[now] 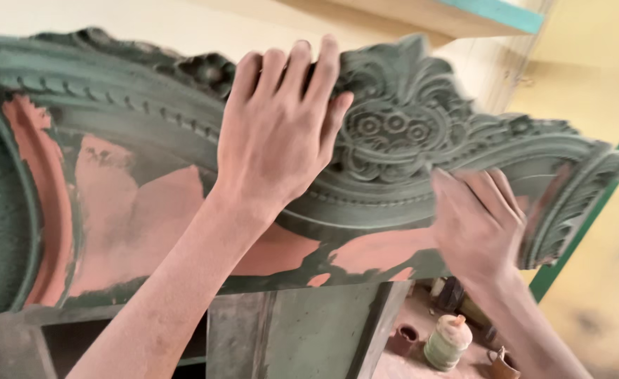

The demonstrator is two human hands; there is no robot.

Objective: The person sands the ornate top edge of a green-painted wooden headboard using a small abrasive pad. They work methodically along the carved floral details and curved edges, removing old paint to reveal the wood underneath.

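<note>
A large carved wooden crest (407,133), painted dull green with floral scrollwork and patches of bare reddish surface, fills the head view. My left hand (281,126) lies flat on its upper middle, fingers spread over the carving's top edge. Lower right, my right hand (478,217) presses against the curved moulding near the scroll end; it is motion-blurred, and I cannot tell whether anything sits under the palm.
Below the crest is a green cabinet frame (302,330). On the floor at lower right stand a pale jar (448,342), a small brown pot (403,338) and a brown jug (502,363). Yellow walls (590,63) with a green post (604,196) rise at right.
</note>
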